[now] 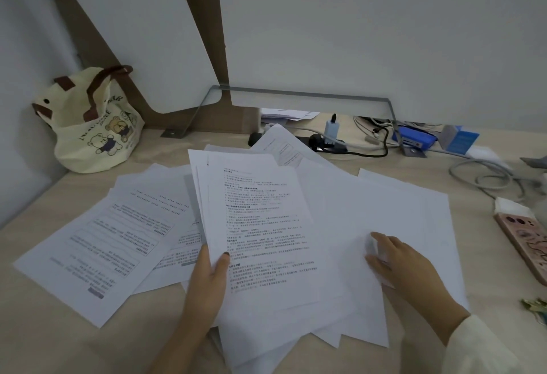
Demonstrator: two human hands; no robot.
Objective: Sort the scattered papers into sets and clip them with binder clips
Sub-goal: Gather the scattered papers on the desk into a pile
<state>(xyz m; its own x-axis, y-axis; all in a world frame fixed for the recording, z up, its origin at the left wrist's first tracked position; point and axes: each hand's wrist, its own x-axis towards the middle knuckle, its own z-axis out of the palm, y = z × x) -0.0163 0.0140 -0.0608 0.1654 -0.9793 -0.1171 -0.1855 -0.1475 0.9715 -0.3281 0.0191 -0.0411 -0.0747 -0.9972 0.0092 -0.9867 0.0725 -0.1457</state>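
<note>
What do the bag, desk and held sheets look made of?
Bag: cream cloth, likely canvas, matte; it slumps and creases, with brown strap handles.
Desk: pale wood-grain top, probably laminate, matte; faint streaks show.
Sheets: thin white printed paper, matte; they fan and bend in the left hand.

Pale wooden desk (pixel 74 341), scattered papers (pixel 384 213), tote bag (pixel 94 127), phone (pixel 527 240)

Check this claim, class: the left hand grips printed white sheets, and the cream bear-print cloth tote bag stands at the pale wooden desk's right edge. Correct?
No. The head view shows the cream bear-print cloth tote bag at the desk's left rear corner; the rest holds.
</note>
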